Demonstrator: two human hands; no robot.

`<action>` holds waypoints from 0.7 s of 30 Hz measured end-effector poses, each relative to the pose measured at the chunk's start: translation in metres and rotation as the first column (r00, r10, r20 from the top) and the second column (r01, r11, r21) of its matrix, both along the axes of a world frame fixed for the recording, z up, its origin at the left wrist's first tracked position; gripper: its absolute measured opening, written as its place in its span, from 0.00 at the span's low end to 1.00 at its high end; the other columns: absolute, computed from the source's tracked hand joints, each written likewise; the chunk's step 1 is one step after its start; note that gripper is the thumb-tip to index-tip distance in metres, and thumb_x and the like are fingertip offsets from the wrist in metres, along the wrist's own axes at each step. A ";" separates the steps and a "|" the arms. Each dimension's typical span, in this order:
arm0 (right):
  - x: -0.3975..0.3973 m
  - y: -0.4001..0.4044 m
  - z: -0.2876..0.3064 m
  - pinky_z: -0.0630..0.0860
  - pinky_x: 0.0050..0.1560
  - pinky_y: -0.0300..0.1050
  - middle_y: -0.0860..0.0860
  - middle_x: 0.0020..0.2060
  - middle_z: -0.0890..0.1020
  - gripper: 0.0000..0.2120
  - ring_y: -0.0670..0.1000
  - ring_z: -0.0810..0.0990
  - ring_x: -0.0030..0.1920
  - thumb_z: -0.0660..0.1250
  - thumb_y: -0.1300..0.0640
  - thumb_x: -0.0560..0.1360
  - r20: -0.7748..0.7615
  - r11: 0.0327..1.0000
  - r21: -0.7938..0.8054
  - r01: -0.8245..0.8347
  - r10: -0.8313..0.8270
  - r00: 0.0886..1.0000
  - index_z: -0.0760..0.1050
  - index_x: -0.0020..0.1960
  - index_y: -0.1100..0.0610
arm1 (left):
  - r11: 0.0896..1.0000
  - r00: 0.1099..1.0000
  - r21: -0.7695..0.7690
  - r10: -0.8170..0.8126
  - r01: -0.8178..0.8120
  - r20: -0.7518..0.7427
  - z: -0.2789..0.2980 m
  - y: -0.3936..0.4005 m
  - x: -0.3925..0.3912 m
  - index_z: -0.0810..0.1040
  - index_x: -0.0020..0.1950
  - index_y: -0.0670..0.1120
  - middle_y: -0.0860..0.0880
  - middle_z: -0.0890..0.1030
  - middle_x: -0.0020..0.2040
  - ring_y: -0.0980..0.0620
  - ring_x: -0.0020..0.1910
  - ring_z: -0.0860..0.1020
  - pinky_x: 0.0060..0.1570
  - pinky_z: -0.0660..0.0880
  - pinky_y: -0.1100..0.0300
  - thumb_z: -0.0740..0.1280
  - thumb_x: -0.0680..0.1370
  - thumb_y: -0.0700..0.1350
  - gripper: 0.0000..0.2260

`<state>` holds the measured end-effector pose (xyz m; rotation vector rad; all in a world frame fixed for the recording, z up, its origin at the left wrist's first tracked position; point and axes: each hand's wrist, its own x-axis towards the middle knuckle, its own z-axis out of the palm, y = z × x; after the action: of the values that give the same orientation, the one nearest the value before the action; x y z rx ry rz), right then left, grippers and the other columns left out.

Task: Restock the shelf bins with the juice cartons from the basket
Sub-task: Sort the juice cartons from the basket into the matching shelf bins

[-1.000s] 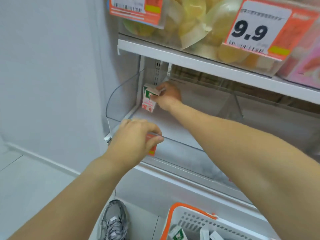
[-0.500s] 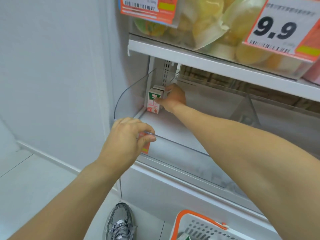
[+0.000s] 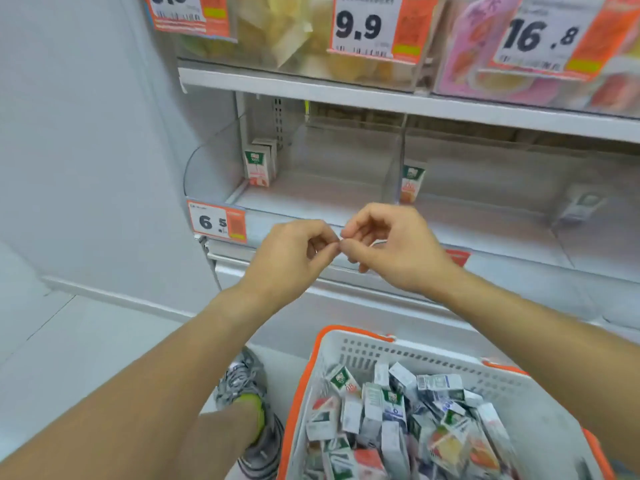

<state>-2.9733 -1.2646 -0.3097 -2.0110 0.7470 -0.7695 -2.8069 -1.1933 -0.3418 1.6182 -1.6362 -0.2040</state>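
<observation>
Presently: left hand [image 3: 289,258] and right hand [image 3: 394,247], fingers curled, fingertips meeting, nothing visibly held. Two juice cartons [image 3: 258,164] upright in left bin [image 3: 207,174]; basket [image 3: 450,368] holds many cartons.

Above you, orange price tags read 9.9 [image 3: 370,27] and 16.8 [image 3: 542,34], fronting bagged yellow snacks [image 3: 277,32]. A 6.5 tag [image 3: 217,221] hangs lower left. Your grey sneaker [image 3: 249,403] rests on the floor.
</observation>
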 end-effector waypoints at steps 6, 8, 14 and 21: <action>-0.120 0.020 -0.100 0.82 0.36 0.48 0.58 0.33 0.81 0.04 0.50 0.81 0.30 0.73 0.66 0.74 -0.238 0.963 0.249 0.103 -0.042 0.970 0.79 0.44 0.59 | 0.917 0.981 0.353 -0.153 0.187 -0.121 -0.094 0.013 -0.088 0.84 0.46 0.47 0.53 0.84 0.39 0.54 0.38 0.79 0.43 0.76 0.58 0.69 0.79 0.45 0.06; -0.149 0.020 -0.140 0.80 0.36 0.44 0.53 0.32 0.81 0.05 0.47 0.80 0.29 0.73 0.65 0.74 -0.333 0.941 0.282 0.185 -0.084 0.939 0.79 0.42 0.57 | 0.864 0.977 0.460 -0.154 0.205 -0.145 -0.132 0.021 -0.113 0.84 0.46 0.45 0.51 0.84 0.41 0.52 0.40 0.80 0.45 0.76 0.56 0.68 0.80 0.44 0.07; -0.199 0.036 -0.219 0.74 0.47 0.41 0.47 0.39 0.78 0.05 0.50 0.78 0.44 0.72 0.63 0.74 -0.599 0.912 0.267 0.310 -0.095 0.795 0.81 0.49 0.59 | 0.696 0.985 0.699 -0.149 0.165 -0.084 -0.209 0.052 -0.146 0.81 0.55 0.47 0.52 0.80 0.50 0.54 0.49 0.77 0.47 0.70 0.62 0.70 0.78 0.50 0.09; -0.204 0.041 -0.240 0.70 0.61 0.47 0.59 0.64 0.74 0.29 0.58 0.72 0.65 0.71 0.46 0.75 -0.833 0.923 0.180 0.340 -0.041 0.552 0.68 0.72 0.54 | 0.372 0.947 0.879 -0.230 0.297 -0.223 -0.230 0.063 -0.126 0.81 0.50 0.51 0.52 0.82 0.37 0.57 0.34 0.77 0.44 0.74 0.61 0.67 0.67 0.72 0.27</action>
<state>-3.1774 -1.2236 -0.5494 -1.9298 1.5444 0.2781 -2.9332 -1.1300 -0.5721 2.0191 -1.8322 -1.5717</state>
